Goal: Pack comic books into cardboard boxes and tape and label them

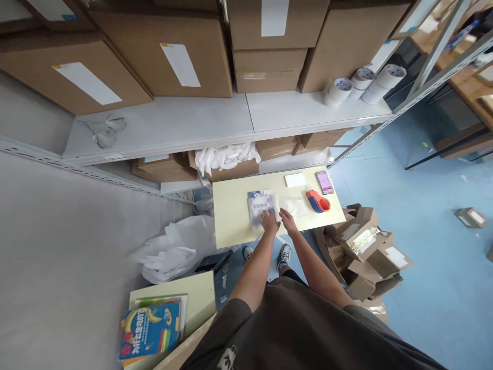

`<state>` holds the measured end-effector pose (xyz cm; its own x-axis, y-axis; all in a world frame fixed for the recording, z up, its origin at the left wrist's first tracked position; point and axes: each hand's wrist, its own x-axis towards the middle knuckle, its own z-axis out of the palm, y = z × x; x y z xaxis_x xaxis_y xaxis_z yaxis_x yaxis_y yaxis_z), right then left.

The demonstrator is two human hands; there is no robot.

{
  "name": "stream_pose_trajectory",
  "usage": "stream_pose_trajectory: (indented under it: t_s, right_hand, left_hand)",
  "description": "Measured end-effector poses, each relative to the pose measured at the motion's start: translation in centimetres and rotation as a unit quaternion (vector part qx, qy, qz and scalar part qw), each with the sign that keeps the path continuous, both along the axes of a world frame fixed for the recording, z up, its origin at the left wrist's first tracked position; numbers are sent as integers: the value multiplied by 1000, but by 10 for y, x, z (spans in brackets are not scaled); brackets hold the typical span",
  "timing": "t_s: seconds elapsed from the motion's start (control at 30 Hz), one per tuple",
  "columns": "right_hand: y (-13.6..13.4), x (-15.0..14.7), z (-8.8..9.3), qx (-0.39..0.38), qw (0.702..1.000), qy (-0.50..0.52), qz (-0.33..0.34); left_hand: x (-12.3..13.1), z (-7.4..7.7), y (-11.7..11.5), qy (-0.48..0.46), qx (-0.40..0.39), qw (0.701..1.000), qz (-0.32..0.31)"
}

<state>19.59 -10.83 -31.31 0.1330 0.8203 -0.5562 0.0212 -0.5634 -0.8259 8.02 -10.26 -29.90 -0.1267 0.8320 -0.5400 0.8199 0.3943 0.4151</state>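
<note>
My left hand (270,222) lies with fingers spread over the near right part of a flat packet (257,205), blue and white with printing, that looks wrapped in clear plastic. Just to its right is my right hand (287,220), its fingers stretched out at the packet's right edge. Whether those fingertips touch the plastic I cannot tell. A thin translucent plastic sheet or bag (296,206) rests on the pale yellow table (231,226) beyond my right hand. Farther right sits an orange and blue tape dispenser (318,201).
A white card or pad (295,179) and a purple item (324,182) lie at the table's far side. Shelving ahead holds cardboard boxes (185,56), glasses (106,132) and tape rolls (339,91). Flattened boxes (365,246) pile up right; books (152,329) lie lower left.
</note>
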Motion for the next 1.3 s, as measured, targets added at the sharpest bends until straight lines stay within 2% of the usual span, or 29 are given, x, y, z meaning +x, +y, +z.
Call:
stream_pose_trajectory:
  t_s: [0.07,0.17,0.27,0.37,0.53,0.63,0.7,0.77,0.87,0.93,1.03,1.13,1.23,1.3]
  right_hand:
    - [4,4,-2,-9,1000,2,3]
    - [14,-4,-7,-28,999,13,40]
    - [25,-21,-13,-46,995,20,87]
    - [33,-34,-19,-41,994,26,93]
    - [36,-46,-27,-47,995,40,83]
    - [34,-51,-29,-46,992,83,88]
    - [32,-53,-29,-41,990,106,84]
    - [29,-51,-28,-22,993,93,63]
    - [26,-33,-26,9,999,34,9]
    - [23,-11,-23,20,999,-2,-28]
    - [19,31,-19,30,995,-51,-75]
    - [19,70,-15,27,994,-72,-75]
    - [25,92,-15,6,998,-52,-34]
    - [31,94,-16,-6,999,-33,-8]
  left_hand:
    - [0,-6,-6,-3,-8,1000,-15]
    - [-23,-10,-16,-19,36,999,-4]
    - [-62,-13,-27,4,84,992,91]
    - [-99,-17,-32,-5,92,976,198]
    - [-139,-20,-22,-153,47,948,277]
    - [-145,-12,-15,-173,46,939,294]
    - [-140,-3,-13,-171,77,940,284]
    - [-123,9,-10,-158,111,948,251]
    - [-76,23,-1,-110,126,969,184]
    - [-35,26,6,-81,124,978,144]
    - [24,19,12,-64,98,990,73]
    - [59,3,12,-52,48,998,-5]
    - [58,-12,8,-56,52,996,-37]
    - [43,-20,4,-63,87,994,-15]
